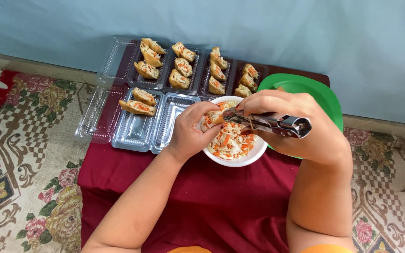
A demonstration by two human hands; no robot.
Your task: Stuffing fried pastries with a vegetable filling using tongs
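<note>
Stuffed golden tofu pocket [213, 118] pinched in left hand [191, 131] over white bowl of shredded carrot-cabbage filling [233, 143]; clear plastic trays [137, 124] left, mostly filled, two compartments empty. Right hand [296, 119] clamped around steel tongs [268, 122], filling in progress.

packages: 6 clear plastic clamshell trays [137, 129] | 2 rows, lids open | on red cloth [221, 197]
</note>
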